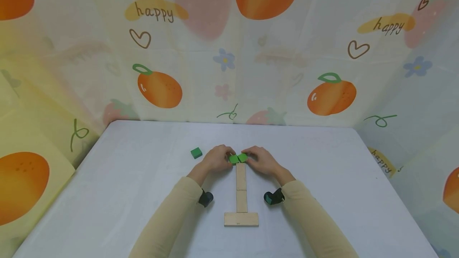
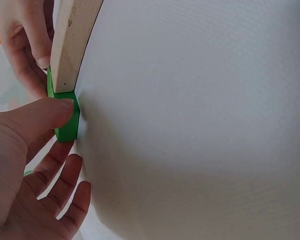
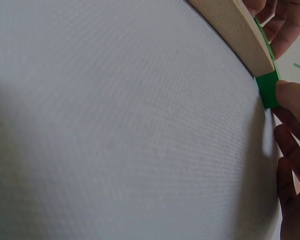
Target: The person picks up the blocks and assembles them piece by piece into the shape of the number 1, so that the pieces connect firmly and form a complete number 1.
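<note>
My left hand point(image 1: 218, 158) pinches a green block point(image 1: 234, 159) between thumb and fingers, at the far end of a column of wooden blocks. Opposite it, my right hand point(image 1: 263, 160) pinches a second green block point(image 1: 242, 157). The two green blocks sit side by side, slightly angled, against the end of the upper plank point(image 1: 241, 176). A lower plank point(image 1: 242, 201) continues the column toward me and meets a crosswise plank point(image 1: 241, 219). In the left wrist view, the thumb presses the green block point(image 2: 67, 122) beside the wood's end. The right wrist view has the other green block point(image 3: 268, 90) under the thumb.
A loose darker green block point(image 1: 196, 153) lies left of my left hand on the white table point(image 1: 125, 194). Behind the table's far edge hangs a printed cloth point(image 1: 251, 63) with fruit and flowers. Dark wrist devices point(image 1: 274, 197) sit near both cuffs.
</note>
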Tool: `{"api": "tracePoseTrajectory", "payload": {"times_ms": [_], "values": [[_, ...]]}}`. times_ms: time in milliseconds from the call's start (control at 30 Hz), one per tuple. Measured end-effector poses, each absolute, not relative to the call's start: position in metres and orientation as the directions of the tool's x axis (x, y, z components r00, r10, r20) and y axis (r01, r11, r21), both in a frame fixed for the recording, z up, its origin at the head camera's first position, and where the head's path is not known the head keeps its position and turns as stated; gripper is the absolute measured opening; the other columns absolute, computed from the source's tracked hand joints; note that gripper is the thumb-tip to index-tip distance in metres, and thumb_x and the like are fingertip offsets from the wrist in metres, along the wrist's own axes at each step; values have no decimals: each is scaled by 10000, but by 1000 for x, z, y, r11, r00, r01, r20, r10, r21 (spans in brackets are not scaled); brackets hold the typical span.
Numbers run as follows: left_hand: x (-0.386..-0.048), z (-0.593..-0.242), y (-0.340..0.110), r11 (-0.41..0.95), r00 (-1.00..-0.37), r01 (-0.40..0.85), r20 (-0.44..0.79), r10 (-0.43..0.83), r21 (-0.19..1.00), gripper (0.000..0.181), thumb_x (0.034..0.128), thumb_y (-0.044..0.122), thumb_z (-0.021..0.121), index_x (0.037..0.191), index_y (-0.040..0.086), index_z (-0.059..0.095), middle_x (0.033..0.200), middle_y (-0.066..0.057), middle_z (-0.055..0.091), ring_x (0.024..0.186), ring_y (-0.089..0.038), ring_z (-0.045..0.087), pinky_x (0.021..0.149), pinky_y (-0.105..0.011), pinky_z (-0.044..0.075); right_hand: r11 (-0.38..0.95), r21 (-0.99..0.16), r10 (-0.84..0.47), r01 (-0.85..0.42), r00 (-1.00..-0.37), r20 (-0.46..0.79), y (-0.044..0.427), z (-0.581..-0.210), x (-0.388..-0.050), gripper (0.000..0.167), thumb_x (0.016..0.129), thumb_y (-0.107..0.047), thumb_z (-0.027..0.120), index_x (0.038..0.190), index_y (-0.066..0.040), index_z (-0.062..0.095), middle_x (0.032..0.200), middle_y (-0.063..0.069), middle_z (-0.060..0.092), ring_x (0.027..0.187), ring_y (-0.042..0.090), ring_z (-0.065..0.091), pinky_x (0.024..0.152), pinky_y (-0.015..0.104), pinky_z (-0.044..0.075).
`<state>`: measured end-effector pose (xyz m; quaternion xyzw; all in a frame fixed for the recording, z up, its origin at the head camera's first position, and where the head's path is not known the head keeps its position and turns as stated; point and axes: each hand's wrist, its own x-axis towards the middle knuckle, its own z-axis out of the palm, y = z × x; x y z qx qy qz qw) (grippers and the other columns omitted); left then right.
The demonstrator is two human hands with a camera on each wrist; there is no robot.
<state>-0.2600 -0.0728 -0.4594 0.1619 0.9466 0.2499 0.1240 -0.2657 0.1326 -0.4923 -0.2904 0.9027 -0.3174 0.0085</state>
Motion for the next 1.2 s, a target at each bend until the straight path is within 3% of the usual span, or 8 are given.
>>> {"api": "tracePoseTrajectory", "payload": {"times_ms": [700,1200], "values": [[-257,-453,-86,783,-931,198,-136,338,590,411,760,191,721,1151,120,614,1102,-40,599,966,-187,546,830,-348,453,632,-577,-526,-517,-833,170,133,-490,-263,312,871,-134,599,1176,-70,601,1169,96,612,1132,274,531,967,435,383],[-252,-445,-131,722,-980,167,35,194,671,362,770,222,712,1109,127,629,1107,-15,611,1019,-210,542,802,-355,455,632,-565,-530,-530,-828,183,132,-487,-261,315,869,-112,591,1179,-53,593,1174,113,608,1134,289,529,972,433,377]]}}
